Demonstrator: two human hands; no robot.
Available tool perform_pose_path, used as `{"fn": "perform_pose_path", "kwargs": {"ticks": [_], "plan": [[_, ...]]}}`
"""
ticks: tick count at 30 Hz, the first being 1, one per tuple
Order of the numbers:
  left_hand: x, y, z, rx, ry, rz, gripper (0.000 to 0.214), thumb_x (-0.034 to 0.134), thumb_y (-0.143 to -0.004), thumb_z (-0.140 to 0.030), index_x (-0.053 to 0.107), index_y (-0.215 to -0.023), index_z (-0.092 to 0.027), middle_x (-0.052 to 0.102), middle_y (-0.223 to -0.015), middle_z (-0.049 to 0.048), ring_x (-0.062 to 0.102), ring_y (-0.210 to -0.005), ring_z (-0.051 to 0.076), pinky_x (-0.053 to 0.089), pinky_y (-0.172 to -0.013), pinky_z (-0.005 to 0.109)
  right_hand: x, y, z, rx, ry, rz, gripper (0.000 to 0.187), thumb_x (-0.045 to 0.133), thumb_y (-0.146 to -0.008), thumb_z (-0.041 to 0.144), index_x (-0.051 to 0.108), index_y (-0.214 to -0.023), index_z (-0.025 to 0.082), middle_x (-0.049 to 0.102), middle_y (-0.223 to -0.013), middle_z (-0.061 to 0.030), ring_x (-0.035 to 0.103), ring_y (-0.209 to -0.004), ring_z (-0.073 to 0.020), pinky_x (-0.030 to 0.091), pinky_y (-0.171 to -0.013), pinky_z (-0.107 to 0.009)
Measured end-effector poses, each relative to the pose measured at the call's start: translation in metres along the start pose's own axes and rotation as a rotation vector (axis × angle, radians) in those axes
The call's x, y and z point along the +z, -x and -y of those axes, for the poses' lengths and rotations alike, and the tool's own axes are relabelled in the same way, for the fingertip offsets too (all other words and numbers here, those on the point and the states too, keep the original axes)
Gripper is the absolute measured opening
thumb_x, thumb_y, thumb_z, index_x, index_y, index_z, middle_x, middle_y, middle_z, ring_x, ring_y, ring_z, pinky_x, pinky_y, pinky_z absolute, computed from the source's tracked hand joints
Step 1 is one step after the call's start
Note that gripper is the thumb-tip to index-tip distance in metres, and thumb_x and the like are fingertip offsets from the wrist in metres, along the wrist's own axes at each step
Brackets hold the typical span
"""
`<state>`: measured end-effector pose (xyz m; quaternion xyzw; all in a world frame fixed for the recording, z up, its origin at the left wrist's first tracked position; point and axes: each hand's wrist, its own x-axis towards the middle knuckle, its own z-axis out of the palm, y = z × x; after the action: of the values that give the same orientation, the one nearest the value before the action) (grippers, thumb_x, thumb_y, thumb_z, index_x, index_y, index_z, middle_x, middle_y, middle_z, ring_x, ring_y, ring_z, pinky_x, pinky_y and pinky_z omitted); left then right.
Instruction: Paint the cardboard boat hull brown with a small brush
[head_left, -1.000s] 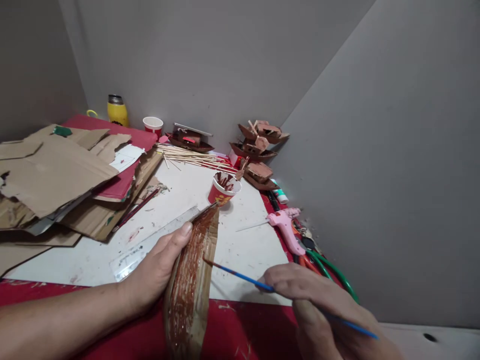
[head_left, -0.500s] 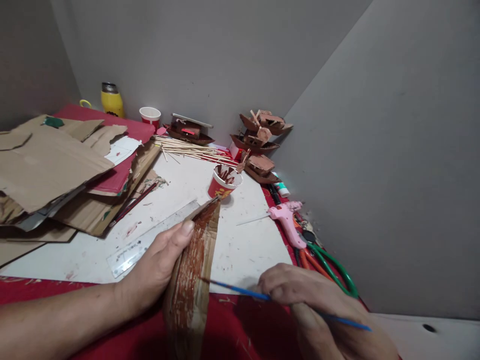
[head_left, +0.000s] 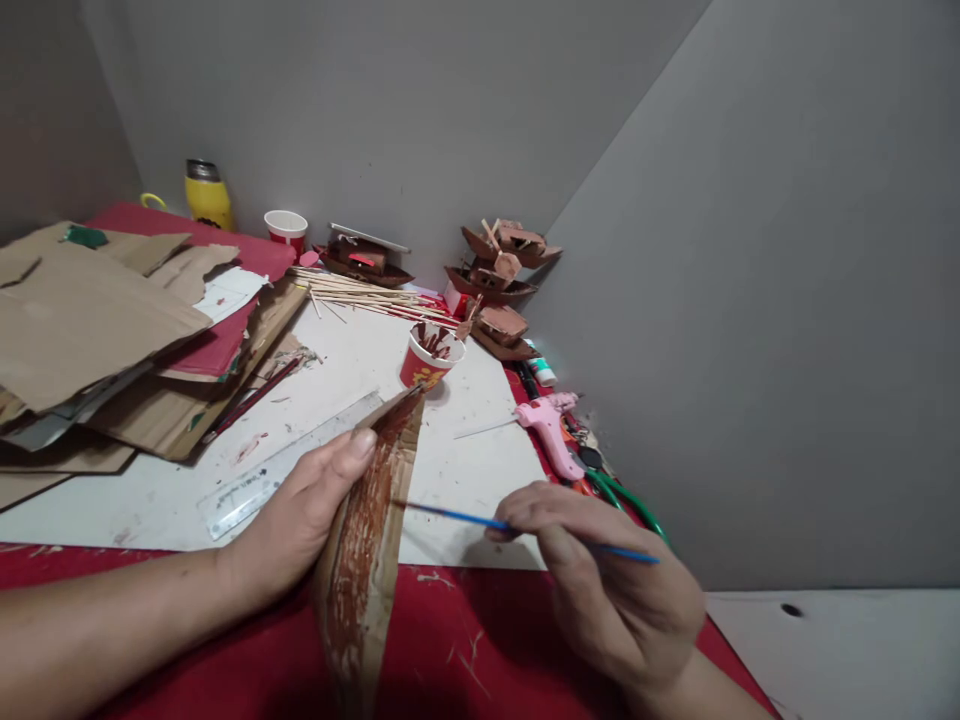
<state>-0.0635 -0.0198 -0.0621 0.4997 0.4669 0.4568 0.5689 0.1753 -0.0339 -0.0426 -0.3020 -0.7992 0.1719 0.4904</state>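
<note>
My left hand [head_left: 315, 495] is closed around the edge of a long, pointed cardboard boat hull [head_left: 364, 560], thumb on its near face. Streaky brown paint covers much of that face, with bare cardboard along the right edge. Between the thumb and fingers of my right hand [head_left: 600, 570] is a thin blue paintbrush [head_left: 472, 519]; its dark tip is at the hull's right part. Just beyond the hull's tip stands a red and white paper cup [head_left: 431, 360] with brown paint smeared inside.
Cardboard sheets [head_left: 97, 320] are piled at left, near a clear ruler [head_left: 240, 500]. Wooden sticks [head_left: 367, 290], brown model boats [head_left: 502, 330], another paper cup [head_left: 286, 230] and a yellow bottle [head_left: 208, 198] stand at the back. A pink glue gun [head_left: 551, 430] and green-handled scissors [head_left: 634, 505] lie right.
My right hand and the paintbrush have moved up and left, the brush tip going higher along the hull. The whole scene has shifted slightly left in view. Both grips stay the same.
</note>
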Motion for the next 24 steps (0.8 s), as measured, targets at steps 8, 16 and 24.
{"fn": "perform_pose_path", "kwargs": {"ticks": [8,16,24], "plan": [[0.000,0.000,-0.002,0.018,-0.033,0.067,0.052,0.045,-0.094,-0.061,0.068,-0.123,-0.025,0.064,-0.137,-0.0017,0.051,-0.133,0.026,0.048,-0.103,0.030,-0.004,-0.001,-0.008,-0.076,0.112,-0.022,0.032,0.056,-0.091,0.004,0.066,-0.114,0.023,0.075,-0.090,-0.0054,0.073,-0.079,-0.0194,0.061,-0.070,-0.033],[-0.001,0.003,-0.003,-0.060,0.032,-0.007,0.048,0.049,-0.094,-0.057,0.070,-0.119,-0.023,0.066,-0.134,-0.0003,0.046,-0.138,0.027,0.047,-0.105,0.031,-0.002,-0.005,0.004,-0.078,-0.041,0.169,0.028,0.045,-0.097,0.007,0.061,-0.115,0.022,0.071,-0.082,-0.0054,0.071,-0.074,-0.0184,0.059,-0.063,-0.031],[-0.002,0.002,0.004,-0.050,0.157,-0.049,0.035,0.058,-0.092,-0.049,0.072,-0.115,-0.026,0.065,-0.136,-0.0040,0.039,-0.143,0.025,0.045,-0.107,0.028,-0.003,0.002,-0.008,-0.159,0.159,0.077,0.047,0.055,-0.087,-0.001,0.061,-0.127,0.024,0.077,-0.097,-0.0075,0.074,-0.088,-0.0227,0.063,-0.073,-0.036]]}}
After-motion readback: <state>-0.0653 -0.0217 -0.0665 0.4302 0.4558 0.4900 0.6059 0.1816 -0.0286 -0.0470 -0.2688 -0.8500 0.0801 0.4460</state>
